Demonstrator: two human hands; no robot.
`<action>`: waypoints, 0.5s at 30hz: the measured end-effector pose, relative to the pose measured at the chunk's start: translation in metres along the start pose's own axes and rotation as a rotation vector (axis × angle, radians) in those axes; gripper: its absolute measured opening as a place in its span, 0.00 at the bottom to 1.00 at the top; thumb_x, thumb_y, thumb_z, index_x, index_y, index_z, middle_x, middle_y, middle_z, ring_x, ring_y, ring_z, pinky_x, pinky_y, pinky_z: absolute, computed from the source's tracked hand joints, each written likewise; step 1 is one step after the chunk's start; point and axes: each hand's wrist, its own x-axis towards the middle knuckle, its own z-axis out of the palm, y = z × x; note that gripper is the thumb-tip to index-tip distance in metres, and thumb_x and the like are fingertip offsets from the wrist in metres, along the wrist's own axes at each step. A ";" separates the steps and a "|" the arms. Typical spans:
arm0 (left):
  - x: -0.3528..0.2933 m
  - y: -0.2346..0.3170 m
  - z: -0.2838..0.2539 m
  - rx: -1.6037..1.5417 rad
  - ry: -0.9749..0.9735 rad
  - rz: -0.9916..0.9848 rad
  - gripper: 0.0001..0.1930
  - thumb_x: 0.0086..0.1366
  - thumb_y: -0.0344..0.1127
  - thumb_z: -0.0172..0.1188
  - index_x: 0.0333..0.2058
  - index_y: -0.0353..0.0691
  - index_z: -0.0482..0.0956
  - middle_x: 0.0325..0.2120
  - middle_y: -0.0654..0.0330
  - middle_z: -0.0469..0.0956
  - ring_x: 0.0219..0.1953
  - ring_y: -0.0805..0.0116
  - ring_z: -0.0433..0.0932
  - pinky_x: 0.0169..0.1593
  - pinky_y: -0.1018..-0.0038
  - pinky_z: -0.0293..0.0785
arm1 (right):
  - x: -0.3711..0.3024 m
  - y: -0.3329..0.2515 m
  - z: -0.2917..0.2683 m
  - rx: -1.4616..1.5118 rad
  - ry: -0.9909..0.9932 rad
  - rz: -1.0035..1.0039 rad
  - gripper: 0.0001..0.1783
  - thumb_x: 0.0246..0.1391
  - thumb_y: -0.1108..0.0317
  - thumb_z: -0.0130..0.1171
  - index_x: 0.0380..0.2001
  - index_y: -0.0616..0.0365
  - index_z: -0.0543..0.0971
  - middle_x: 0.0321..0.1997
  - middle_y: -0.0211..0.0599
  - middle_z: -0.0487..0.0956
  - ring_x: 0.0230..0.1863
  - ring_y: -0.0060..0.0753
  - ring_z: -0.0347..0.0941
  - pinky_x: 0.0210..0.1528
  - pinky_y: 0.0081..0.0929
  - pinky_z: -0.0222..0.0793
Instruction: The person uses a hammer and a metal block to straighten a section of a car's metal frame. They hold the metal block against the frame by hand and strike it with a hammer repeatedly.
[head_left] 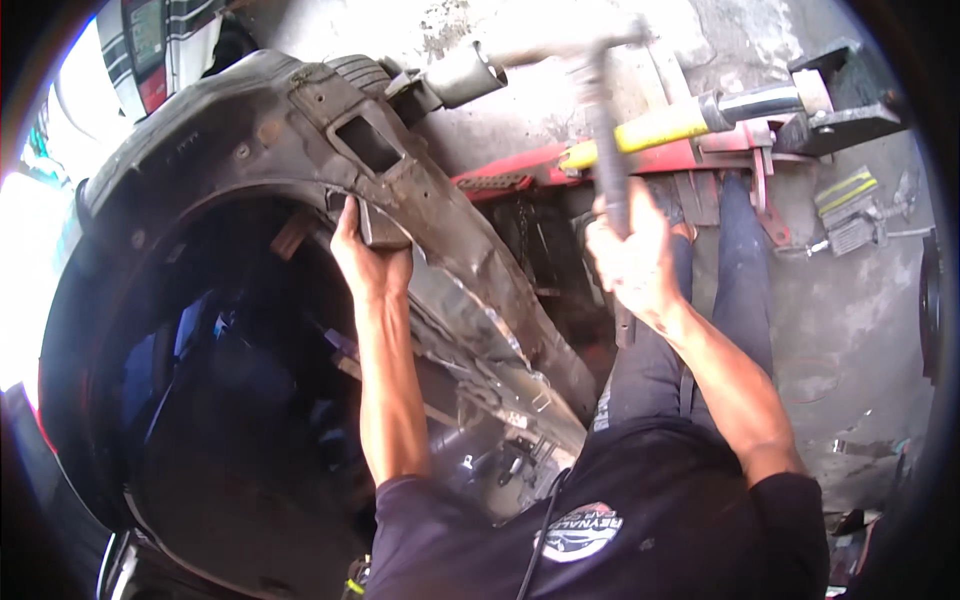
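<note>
My left hand [372,268] is closed around a dark metal dolly block [383,229], which it presses up against the bare panel of a car body [425,195]. The block sits just below a square cut-out in that panel. Raised to the right of the panel, my right hand [635,255] grips a hammer [605,115] by its handle. The hammer's head is at the top, blurred by motion and apart from the panel. Left of my left forearm, the wheel-arch opening [250,400] is mostly dark inside.
A red metal beam [540,168] with a yellow hydraulic ram [655,130] runs beyond the panel, near my legs. A muffler [465,78] protrudes at the body's far end. A grey clamp-like metal piece [852,225] lies on the concrete floor [830,330] at right.
</note>
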 end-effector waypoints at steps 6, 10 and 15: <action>-0.003 -0.001 0.010 -0.003 0.000 0.022 0.19 0.71 0.40 0.43 0.50 0.31 0.73 0.47 0.49 0.79 0.50 0.53 0.77 0.57 0.58 0.71 | 0.014 -0.044 0.030 0.332 0.248 -0.690 0.07 0.59 0.74 0.53 0.33 0.57 0.65 0.16 0.25 0.65 0.11 0.19 0.60 0.11 0.20 0.61; 0.001 -0.002 0.011 0.010 0.019 0.039 0.17 0.71 0.38 0.43 0.46 0.32 0.76 0.45 0.51 0.80 0.49 0.54 0.77 0.57 0.58 0.71 | 0.006 0.064 0.053 -0.103 -0.034 -0.297 0.08 0.58 0.69 0.55 0.37 0.56 0.66 0.18 0.28 0.66 0.15 0.19 0.61 0.17 0.22 0.62; -0.015 0.006 0.031 -0.028 0.027 0.051 0.16 0.71 0.36 0.43 0.50 0.35 0.74 0.47 0.53 0.79 0.50 0.57 0.77 0.57 0.61 0.72 | 0.026 0.026 0.028 -0.458 -0.088 -0.149 0.13 0.53 0.71 0.57 0.39 0.63 0.68 0.19 0.34 0.69 0.21 0.20 0.62 0.23 0.28 0.63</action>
